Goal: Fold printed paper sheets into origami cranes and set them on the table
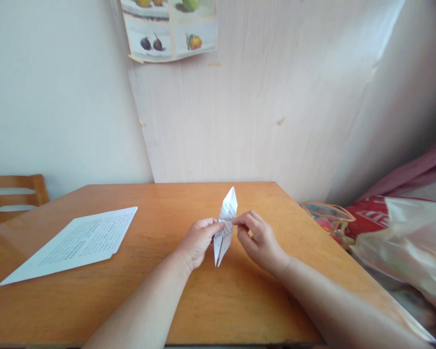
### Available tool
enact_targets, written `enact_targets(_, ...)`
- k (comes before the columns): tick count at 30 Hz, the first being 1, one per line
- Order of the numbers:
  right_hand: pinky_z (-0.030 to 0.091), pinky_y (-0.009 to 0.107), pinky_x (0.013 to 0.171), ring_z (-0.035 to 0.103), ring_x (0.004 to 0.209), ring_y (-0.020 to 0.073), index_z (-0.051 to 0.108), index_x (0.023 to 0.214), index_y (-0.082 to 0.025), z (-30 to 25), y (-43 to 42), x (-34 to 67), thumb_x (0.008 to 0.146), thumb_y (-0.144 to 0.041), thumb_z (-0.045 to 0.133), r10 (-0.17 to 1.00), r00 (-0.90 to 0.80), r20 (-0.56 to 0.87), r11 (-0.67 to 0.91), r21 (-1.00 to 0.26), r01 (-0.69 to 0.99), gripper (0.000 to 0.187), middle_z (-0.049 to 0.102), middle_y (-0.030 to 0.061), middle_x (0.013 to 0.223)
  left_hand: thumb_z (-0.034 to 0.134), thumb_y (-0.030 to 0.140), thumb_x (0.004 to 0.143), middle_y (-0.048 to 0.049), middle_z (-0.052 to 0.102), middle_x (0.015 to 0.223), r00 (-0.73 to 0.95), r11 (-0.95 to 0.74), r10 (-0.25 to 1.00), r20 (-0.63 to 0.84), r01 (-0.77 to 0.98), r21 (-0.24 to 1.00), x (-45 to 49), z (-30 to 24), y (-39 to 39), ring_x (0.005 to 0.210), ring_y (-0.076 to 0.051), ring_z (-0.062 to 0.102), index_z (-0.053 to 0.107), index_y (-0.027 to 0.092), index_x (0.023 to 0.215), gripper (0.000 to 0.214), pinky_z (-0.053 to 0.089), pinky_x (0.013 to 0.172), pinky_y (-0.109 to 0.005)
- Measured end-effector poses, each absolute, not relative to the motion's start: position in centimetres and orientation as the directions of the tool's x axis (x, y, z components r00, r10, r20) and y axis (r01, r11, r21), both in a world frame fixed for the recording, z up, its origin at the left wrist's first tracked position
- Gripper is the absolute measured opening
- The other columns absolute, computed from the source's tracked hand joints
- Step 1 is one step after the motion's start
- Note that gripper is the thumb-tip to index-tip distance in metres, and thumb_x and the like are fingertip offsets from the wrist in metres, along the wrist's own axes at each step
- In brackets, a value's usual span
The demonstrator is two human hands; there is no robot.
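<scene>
A narrow piece of folded paper with printed characters is held up above the table's middle. Its upper end comes to one point, and its lower end splits into two slim points. My left hand is closed on its left edge, thumb on the front face and the other fingers behind, mostly hidden. At the right edge, my right hand has its fingers curled in a pinch, index fingertip against the paper. How much of the edge lies between that finger and the thumb is hard to make out.
On the left of the wooden table lies a printed sheet with a cut corner. A wooden chair stands beyond the left edge. Plastic bags sit beside the right edge. A fruit picture hangs on the wall behind.
</scene>
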State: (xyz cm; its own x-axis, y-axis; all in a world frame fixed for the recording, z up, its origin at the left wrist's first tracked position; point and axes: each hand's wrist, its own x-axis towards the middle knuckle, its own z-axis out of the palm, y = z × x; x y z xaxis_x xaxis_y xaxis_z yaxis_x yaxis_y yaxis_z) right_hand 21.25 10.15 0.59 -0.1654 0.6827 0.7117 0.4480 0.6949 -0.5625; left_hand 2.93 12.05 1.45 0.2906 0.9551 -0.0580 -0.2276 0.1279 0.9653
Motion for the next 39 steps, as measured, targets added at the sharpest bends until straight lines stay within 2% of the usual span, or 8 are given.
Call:
enact_targets(2, 0.046, 0.031, 0.068, 0.057, 0.073, 0.0176, 0.064, 0.088, -0.021, 0.5, 10.6, 21.4, 0.085, -0.017, 0.056, 0.816, 0.039, 0.576, 0.539, -0.784, 0.309, 0.009, 0.060, 0.0022, 0.079, 0.079, 0.036, 0.073, -0.0036, 0.069, 0.075, 0.294, 0.108, 0.955, -0.046, -0.199, 0.974, 3.0, 1.6, 11.9, 0.069, -0.016, 0.060, 0.071, 0.014, 0.081, 0.024, 0.045, 0.070, -0.028)
enact_targets(4, 0.044, 0.029, 0.063, 0.055, 0.068, 0.0160, 0.062, 0.085, -0.020, 0.3, 11.1, 21.6, 0.086, -0.027, 0.059, 0.936, 0.114, 0.334, 0.329, -0.942, 0.064, 0.008, 0.059, 0.0010, 0.075, 0.078, 0.036, 0.075, -0.0032, 0.069, 0.074, 0.321, 0.074, 0.947, -0.017, -0.165, 0.984, 3.1, 1.8, 11.7, 0.069, -0.016, 0.060, 0.071, 0.014, 0.080, 0.024, 0.045, 0.070, -0.028)
enact_targets(7, 0.041, 0.027, 0.059, 0.054, 0.065, 0.0139, 0.063, 0.080, -0.018, 0.1, 11.7, 21.7, 0.086, -0.040, 0.061, 0.999, -0.018, 0.052, 0.047, -0.976, -0.211, 0.024, 0.061, 0.0028, 0.077, 0.075, 0.038, 0.079, -0.0038, 0.071, 0.077, 0.379, 0.004, 0.924, 0.040, -0.116, 0.993, 3.3, 2.1, 11.5, 0.071, -0.016, 0.060, 0.072, 0.014, 0.083, 0.025, 0.045, 0.073, -0.029)
enact_targets(11, 0.038, 0.025, 0.054, 0.053, 0.063, 0.0130, 0.066, 0.080, -0.016, -0.2, 11.8, 21.7, 0.085, -0.043, 0.063, 0.968, -0.245, -0.046, -0.119, -0.949, -0.292, 0.028, 0.063, 0.0042, 0.077, 0.075, 0.039, 0.078, -0.0053, 0.073, 0.080, 0.380, -0.051, 0.922, 0.078, -0.083, 0.995, 3.4, 2.2, 11.4, 0.076, -0.019, 0.063, 0.074, 0.014, 0.087, 0.026, 0.046, 0.078, -0.031)
enact_targets(21, 0.042, 0.026, 0.060, 0.052, 0.063, 0.0128, 0.060, 0.078, -0.018, 0.6, 10.9, 21.5, 0.081, -0.044, 0.074, 0.964, -0.185, 0.190, 0.177, -0.980, -0.086, 0.030, 0.059, -0.0008, 0.069, 0.071, 0.038, 0.082, -0.0052, 0.073, 0.076, 0.310, -0.108, 0.943, 0.122, -0.062, 0.992, 3.3, 2.1, 11.4, 0.070, -0.018, 0.061, 0.078, 0.016, 0.090, 0.024, 0.044, 0.068, -0.027)
enact_targets(28, 0.042, 0.026, 0.059, 0.052, 0.065, 0.0134, 0.059, 0.082, -0.020, 0.3, 10.9, 21.2, 0.085, -0.047, 0.071, 0.915, -0.135, 0.380, 0.387, -0.921, 0.034, 0.030, 0.058, -0.0013, 0.071, 0.070, 0.032, 0.083, -0.0054, 0.074, 0.084, 0.275, -0.184, 0.942, 0.191, -0.051, 0.982, 3.1, 2.3, 11.5, 0.080, -0.018, 0.062, 0.079, 0.017, 0.091, 0.019, 0.045, 0.077, -0.028)
enact_targets(35, 0.045, 0.027, 0.062, 0.056, 0.069, 0.0157, 0.063, 0.083, -0.021, 0.8, 10.3, 21.5, 0.091, -0.036, 0.064, 0.800, -0.091, 0.593, 0.580, -0.727, 0.369, 0.018, 0.062, 0.0016, 0.075, 0.070, 0.029, 0.084, -0.0066, 0.076, 0.097, 0.308, -0.159, 0.936, 0.172, -0.069, 0.985, 3.0, 2.6, 11.4, 0.098, -0.022, 0.064, 0.078, 0.018, 0.100, 0.022, 0.043, 0.095, -0.033)
enact_targets(39, 0.046, 0.027, 0.063, 0.058, 0.071, 0.0166, 0.062, 0.084, -0.021, 1.1, 10.2, 21.8, 0.092, -0.030, 0.063, 0.732, -0.119, 0.671, 0.635, -0.608, 0.477, 0.012, 0.063, 0.0023, 0.077, 0.070, 0.026, 0.082, -0.0062, 0.076, 0.101, 0.329, -0.134, 0.931, 0.158, -0.095, 0.986, 2.7, 3.0, 11.4, 0.103, -0.022, 0.063, 0.077, 0.018, 0.102, 0.023, 0.041, 0.099, -0.033)
